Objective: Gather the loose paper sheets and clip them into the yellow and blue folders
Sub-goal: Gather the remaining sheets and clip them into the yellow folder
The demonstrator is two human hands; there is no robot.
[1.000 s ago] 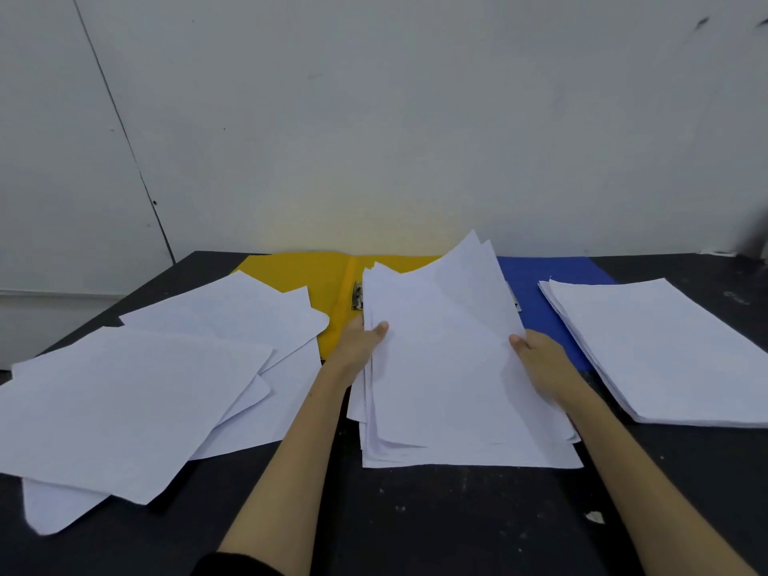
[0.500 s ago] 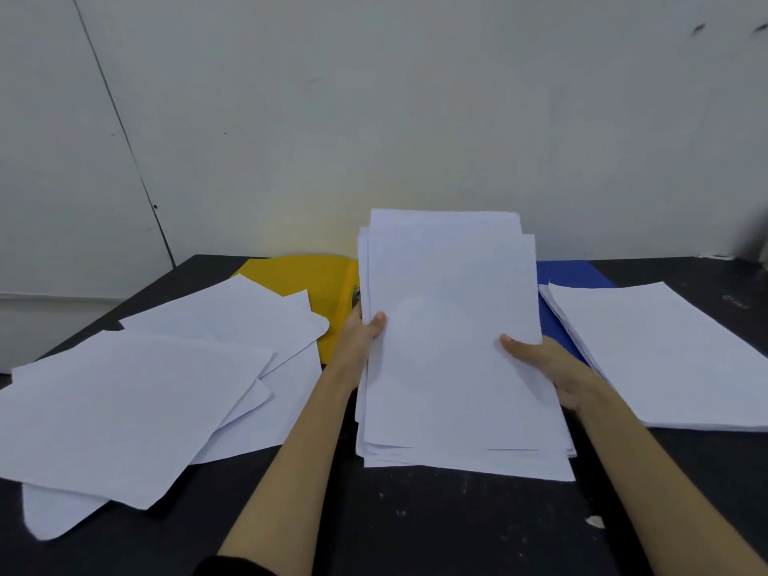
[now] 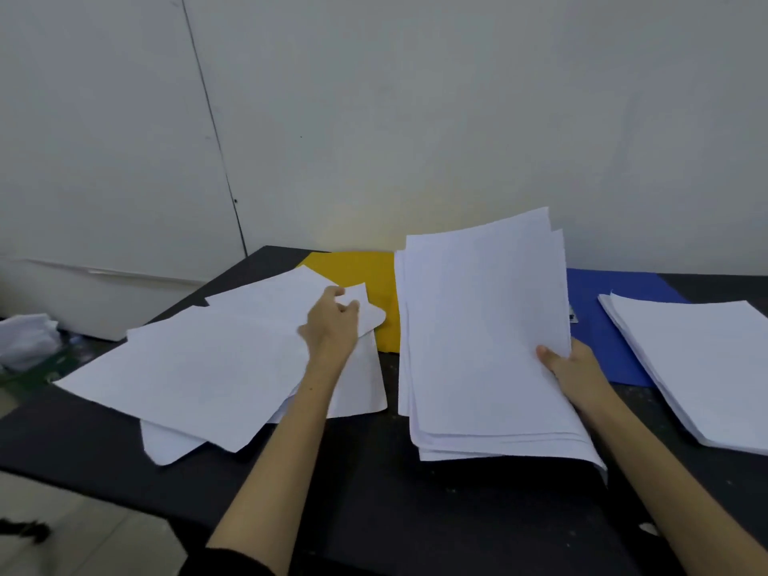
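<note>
my right hand [image 3: 575, 370] pinches the gathered stack of white paper sheets [image 3: 484, 338] at centre frame, over the yellow folder [image 3: 357, 270] and blue folder [image 3: 598, 326]. my left hand [image 3: 332, 326] has fingers curled on the loose white sheets [image 3: 208, 363] at left. no writing readable.

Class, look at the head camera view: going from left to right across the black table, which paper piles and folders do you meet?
Scattered loose white sheets → open yellow folder → thick white paper stack held tilted by the right hand → blue folder → neat white paper stack lying flat.
</note>
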